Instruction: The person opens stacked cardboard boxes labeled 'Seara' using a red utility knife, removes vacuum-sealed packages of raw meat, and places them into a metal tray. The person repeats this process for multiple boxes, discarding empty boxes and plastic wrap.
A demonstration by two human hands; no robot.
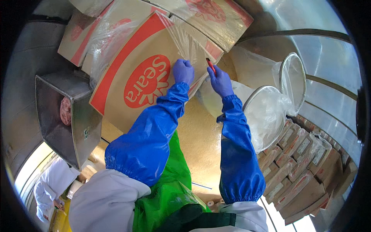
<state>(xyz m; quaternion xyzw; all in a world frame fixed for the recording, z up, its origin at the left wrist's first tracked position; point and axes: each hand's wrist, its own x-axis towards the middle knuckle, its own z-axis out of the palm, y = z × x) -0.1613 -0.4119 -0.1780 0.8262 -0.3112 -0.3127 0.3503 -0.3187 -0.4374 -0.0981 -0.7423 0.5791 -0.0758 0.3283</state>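
A large cardboard box (114, 100) with a red band and the Seara mark lies before me. Clear stretch film (185, 43) clings to its upper part, pulled into creases. My left hand (183, 71), in a purple glove, is closed in a fist on the film over the box top. To the right of the box's edge, my right hand (221, 82), also gloved, grips a red-handled cutter (211, 66). The cutter points up towards the film at the box's corner; whether its blade touches the film I cannot tell.
More film-wrapped boxes (214, 17) stand behind. At left is a steel bin (87, 124) with a reddish piece of meat (65, 111) inside. Two round-rimmed containers with plastic liners (265, 116) stand at right, near stacked cartons (301, 171). A person in white (55, 177) is at lower left.
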